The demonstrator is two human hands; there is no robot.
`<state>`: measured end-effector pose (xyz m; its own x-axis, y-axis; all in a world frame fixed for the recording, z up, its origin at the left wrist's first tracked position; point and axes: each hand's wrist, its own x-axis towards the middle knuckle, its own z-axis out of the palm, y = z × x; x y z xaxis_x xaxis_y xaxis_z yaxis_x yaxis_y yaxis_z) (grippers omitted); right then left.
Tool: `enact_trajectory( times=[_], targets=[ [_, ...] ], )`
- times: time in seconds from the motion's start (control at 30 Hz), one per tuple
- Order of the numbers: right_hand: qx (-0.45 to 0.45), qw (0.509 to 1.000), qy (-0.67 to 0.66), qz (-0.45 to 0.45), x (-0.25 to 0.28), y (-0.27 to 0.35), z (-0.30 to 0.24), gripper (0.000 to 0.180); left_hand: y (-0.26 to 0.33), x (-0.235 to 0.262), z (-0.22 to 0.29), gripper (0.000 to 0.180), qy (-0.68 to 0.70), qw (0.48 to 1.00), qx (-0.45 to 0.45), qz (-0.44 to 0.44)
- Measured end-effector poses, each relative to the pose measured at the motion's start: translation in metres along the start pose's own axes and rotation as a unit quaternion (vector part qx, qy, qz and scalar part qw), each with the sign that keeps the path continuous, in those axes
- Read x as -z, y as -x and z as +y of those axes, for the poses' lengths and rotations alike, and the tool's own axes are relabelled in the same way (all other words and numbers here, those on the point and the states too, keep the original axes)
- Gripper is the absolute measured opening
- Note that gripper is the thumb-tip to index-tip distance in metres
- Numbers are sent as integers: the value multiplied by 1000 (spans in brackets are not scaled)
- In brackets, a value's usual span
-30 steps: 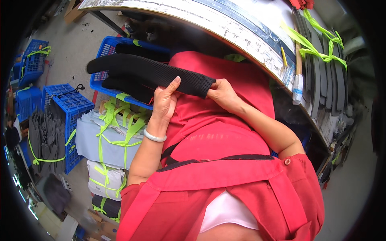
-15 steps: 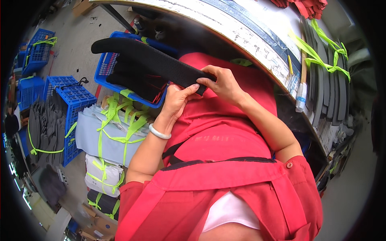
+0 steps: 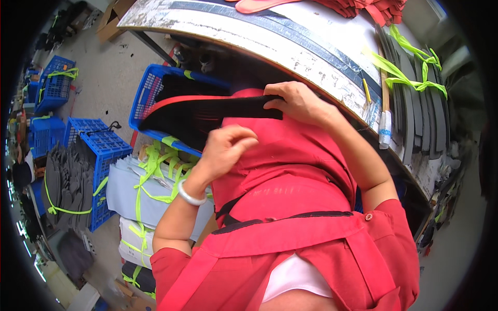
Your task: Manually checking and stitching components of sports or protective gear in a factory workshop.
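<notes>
As the head view shows, the right hand [image 3: 301,101] pinches one end of a black strip [image 3: 218,108], apparently to steady its length, which reaches over the blue crate [image 3: 147,93]; the left hand [image 3: 223,151], fingers loosely curled, holds nothing visible.

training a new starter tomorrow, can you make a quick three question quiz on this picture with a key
1. Which hand grips the long black fabric piece with a red edge?

2. True or false: the smooth white ring-shaped bangle is on the person's left wrist.

3. What colour are the thin ribbon-like ties around the bundle of long grey strips?
a) blue
b) red
c) bright yellow-green

Key:
1. The right hand; its thumb and fingers close on one end, and nothing shows held in the left hand.
2. True.
3. c
</notes>
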<state>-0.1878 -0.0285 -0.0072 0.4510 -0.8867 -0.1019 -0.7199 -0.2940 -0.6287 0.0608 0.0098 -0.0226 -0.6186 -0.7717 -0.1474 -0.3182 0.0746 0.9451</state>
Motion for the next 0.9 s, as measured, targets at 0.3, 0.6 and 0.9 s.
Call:
enact_trajectory(
  times=[0.3, 0.6, 0.9],
  targets=[
    [169, 866, -178, 436, 100, -38, -96, 30, -57, 90, 92, 15, 4, 944, -183, 273],
    [37, 912, -240, 331, 23, -25, -60, 26, -76, 24, 79, 23, 437, 858, -142, 228],
    [-74, 920, -305, 234, -11, 0, -18, 13, -58, -16, 14, 26, 513, 848, 15, 134]
  ],
)
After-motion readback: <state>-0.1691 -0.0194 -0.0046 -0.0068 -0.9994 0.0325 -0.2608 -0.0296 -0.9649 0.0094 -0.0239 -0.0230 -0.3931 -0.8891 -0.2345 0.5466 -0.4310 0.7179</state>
